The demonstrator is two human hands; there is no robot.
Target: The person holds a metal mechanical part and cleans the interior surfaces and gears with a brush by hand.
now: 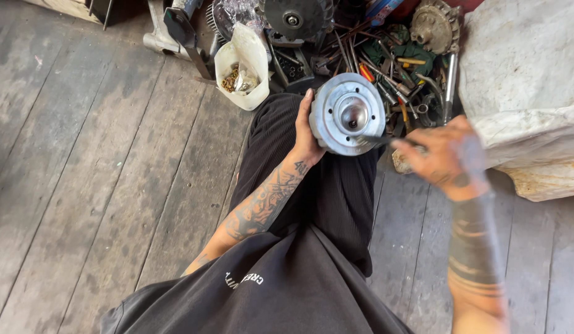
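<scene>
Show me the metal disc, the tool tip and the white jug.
metal disc [342, 102], head view, its flat face.
tool [376, 140], head view, its dark shaft.
white jug [253, 59], head view, its side wall.

— From where is the scene viewed?
— A single view is given, taken from a head-worn camera and aimed steeply down over the lap onto the wooden floor.
— How near is it held?
— Close; both forearms are seen, and a heap of metal parts beyond them.

left hand gripping, right hand blurred
</scene>
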